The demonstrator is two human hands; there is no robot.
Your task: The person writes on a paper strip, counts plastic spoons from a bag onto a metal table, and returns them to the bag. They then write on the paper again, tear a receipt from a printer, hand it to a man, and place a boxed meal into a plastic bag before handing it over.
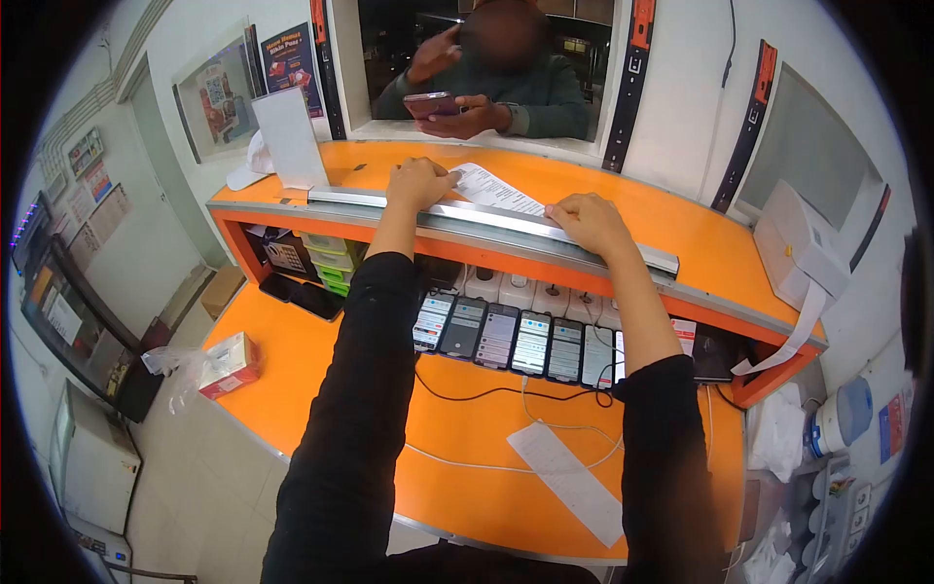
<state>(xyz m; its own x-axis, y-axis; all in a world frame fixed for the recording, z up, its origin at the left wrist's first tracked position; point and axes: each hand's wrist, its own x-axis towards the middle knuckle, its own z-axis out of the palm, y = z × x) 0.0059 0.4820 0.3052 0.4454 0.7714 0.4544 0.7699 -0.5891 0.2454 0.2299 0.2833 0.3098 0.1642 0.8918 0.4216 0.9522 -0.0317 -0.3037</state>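
On the raised orange counter lies a white printed paper [491,191], between my two hands just beyond a long silver metal strip [496,220]. My left hand [420,183] reaches over the strip, fingers bent, its thumb side touching the paper's left end. At the other end, my right hand [590,222] has its curled fingertips on the paper's right corner. Below the counter stands a row of lit phones [530,343], with cables running from them. My right forearm partly covers the row's right end.
Across the window, a person [545,92] holds a phone [433,104]. A white printer [800,238] with trailing paper stands right. A white upright board [289,138] stands left. The lower desk [467,438] bears a box [230,366], dark phones [302,295] and a paper slip [566,482].
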